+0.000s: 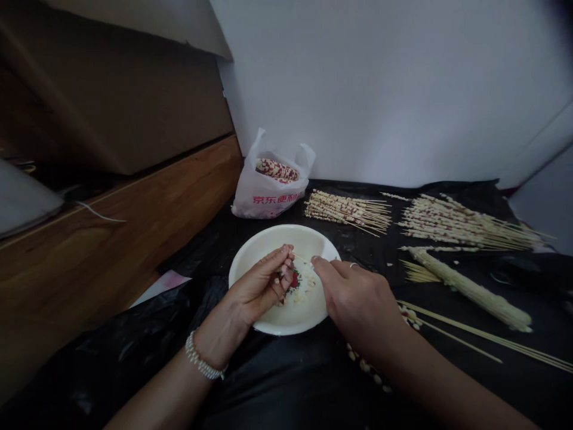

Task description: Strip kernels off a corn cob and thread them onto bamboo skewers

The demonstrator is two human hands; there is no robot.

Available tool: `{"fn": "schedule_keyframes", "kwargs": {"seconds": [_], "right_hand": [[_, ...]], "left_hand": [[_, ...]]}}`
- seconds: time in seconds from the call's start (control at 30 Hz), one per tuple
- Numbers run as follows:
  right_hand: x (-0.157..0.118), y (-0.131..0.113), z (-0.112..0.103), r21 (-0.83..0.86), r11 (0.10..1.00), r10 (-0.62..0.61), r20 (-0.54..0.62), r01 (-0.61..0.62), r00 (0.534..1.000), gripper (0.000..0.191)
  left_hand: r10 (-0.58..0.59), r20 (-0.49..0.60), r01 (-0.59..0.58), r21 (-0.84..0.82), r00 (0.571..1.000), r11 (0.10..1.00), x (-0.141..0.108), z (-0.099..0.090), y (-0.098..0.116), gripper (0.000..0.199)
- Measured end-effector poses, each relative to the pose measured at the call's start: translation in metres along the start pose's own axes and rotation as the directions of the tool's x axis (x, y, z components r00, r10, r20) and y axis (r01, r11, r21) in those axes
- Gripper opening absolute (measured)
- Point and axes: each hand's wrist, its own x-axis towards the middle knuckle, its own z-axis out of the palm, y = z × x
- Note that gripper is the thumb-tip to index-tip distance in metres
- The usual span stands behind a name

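Over a white bowl with a red and green pattern on its bottom, my two hands come close together. My left hand, with a beaded bracelet at the wrist, is closed, and small corn kernels show at its fingers. A thin wooden skewer spans the gap between both hands' fingertips. The fingers of my right hand, one wearing a ring, are pinched around the skewer; how far it runs inside the hand is hidden. Loose pale kernels lie in the bowl below.
Behind the bowl stands a white plastic bag holding speckled corn cobs. Kernel-threaded skewers lie in a smaller pile and a larger pile. A stripped cob, bare skewers and scattered kernels rest on black plastic sheeting.
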Motion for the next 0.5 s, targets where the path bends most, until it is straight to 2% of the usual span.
{"fn": "schedule_keyframes", "kwargs": {"seconds": [0.33,0.5], "right_hand": [[-0.0007,-0.0002,0.0029,-0.010,1.000,-0.006,-0.033,0.006,0.999,0.024],[-0.0021,-0.0016,0.0060,0.021,1.000,0.015,-0.001,-0.015,1.000,0.026]], "left_hand": [[-0.005,0.011,0.005,0.006,1.000,1.000,-0.0008,0.0014,-0.0007,0.012],[0.029,0.029,-0.031,0.048,0.999,0.998,0.0002,-0.0009,-0.0037,0.011]]}}
